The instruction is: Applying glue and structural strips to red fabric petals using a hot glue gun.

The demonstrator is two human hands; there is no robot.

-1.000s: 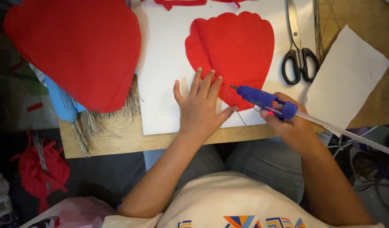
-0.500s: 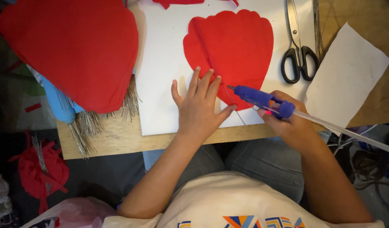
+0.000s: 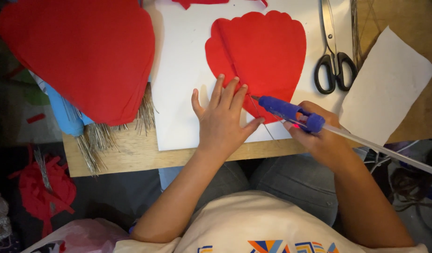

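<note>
The left hand [image 3: 223, 124] is lying flat with its 5 fingers spread, pressing down on the lower left edge of the red scalloped petal [image 3: 263, 51], which is resting on the white sheet [image 3: 183, 70] near the front of the wooden table [image 3: 127, 157]. The right hand [image 3: 321, 136] is closed around the blue glue gun [image 3: 288, 111], whose nozzle is pointing at the petal's narrow base, just beside the left fingertips. The petal looks like thin, light, soft paper that will likely crease or tear easily, so it is best pinned flat with the fingers well back from the nozzle, since fresh glue is probably hot. Black-handled scissors [image 3: 335, 56] are lying to the right, a larger stack of red petals [image 3: 80, 56] to the left.
</note>
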